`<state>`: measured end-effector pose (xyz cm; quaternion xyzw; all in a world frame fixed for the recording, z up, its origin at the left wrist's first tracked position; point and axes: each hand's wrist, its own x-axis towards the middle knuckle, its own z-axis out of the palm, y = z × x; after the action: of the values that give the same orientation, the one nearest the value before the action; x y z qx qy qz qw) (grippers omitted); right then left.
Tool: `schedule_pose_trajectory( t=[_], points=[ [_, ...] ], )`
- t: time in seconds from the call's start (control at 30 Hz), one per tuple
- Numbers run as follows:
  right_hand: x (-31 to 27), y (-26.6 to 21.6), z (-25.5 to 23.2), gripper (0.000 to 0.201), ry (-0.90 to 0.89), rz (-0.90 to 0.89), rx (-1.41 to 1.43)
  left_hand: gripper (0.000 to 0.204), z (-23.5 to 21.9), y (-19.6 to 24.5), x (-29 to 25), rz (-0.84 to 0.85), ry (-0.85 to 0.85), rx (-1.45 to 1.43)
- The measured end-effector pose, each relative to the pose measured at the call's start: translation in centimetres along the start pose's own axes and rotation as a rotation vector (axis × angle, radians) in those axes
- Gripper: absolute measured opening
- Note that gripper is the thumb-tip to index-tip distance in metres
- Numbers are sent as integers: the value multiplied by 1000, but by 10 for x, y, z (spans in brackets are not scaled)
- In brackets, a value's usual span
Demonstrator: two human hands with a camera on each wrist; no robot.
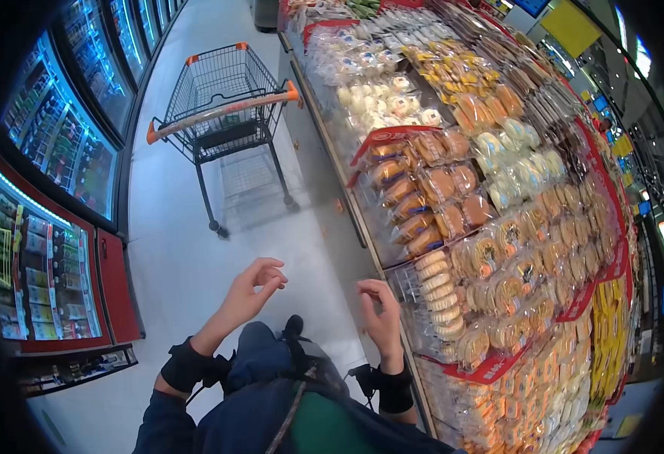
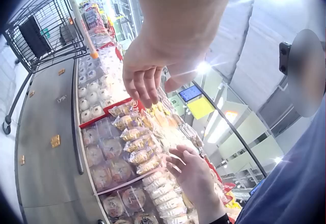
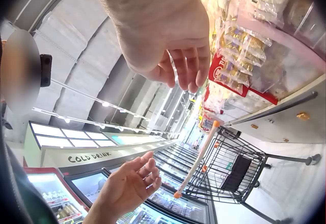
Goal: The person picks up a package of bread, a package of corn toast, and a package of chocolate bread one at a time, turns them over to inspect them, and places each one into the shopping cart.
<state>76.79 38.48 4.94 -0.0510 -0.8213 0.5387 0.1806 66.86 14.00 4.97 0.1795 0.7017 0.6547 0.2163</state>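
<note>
My left hand (image 1: 250, 291) hangs in the air over the aisle floor, its fingers loosely bent around nothing. The right hand (image 1: 382, 314) is raised beside the edge of the bakery display, fingers relaxed and nothing in them. Nearest to it on the display are a stack of pale round pastries (image 1: 439, 295) and bagged brown buns (image 1: 449, 193). Ahead of both hands stands a wire shopping cart (image 1: 226, 98) with orange handle ends; its basket looks bare. In the left wrist view, the left hand (image 2: 163, 66) shows its drooping fingers above the packaged breads.
Glass-door drink fridges (image 1: 67, 136) line the left side, with a red-framed cooler (image 1: 44, 265) nearer. The long display (image 1: 498, 303) of packaged pastries runs along the right, its grey edge (image 1: 332, 151) beside the cart. Pale floor (image 1: 165, 219) lies between.
</note>
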Motion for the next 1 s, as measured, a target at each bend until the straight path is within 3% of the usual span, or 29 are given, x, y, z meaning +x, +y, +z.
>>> schedule_pose_trajectory(
  t=[0.17, 0.33, 0.5, 0.67, 1.0],
  points=[
    [19, 17, 14, 17, -11, 42, -38, 23, -20, -7, 23, -65, 11, -51],
    [54, 19, 43, 15, -27, 84, -38, 24, -55, -17, 61, -26, -42, -34],
    [114, 23, 93, 15, -52, 76, -17, 25, -123, -12, 113, 21, -39, -23],
    [206, -3, 157, 14, -110, 48, 19, 24, -202, -3, 159, 71, 64, -26],
    [312, -11, 255, 15, -293, 41, 68, 25, -309, -20, 199, -18, 216, -6]
  ],
)
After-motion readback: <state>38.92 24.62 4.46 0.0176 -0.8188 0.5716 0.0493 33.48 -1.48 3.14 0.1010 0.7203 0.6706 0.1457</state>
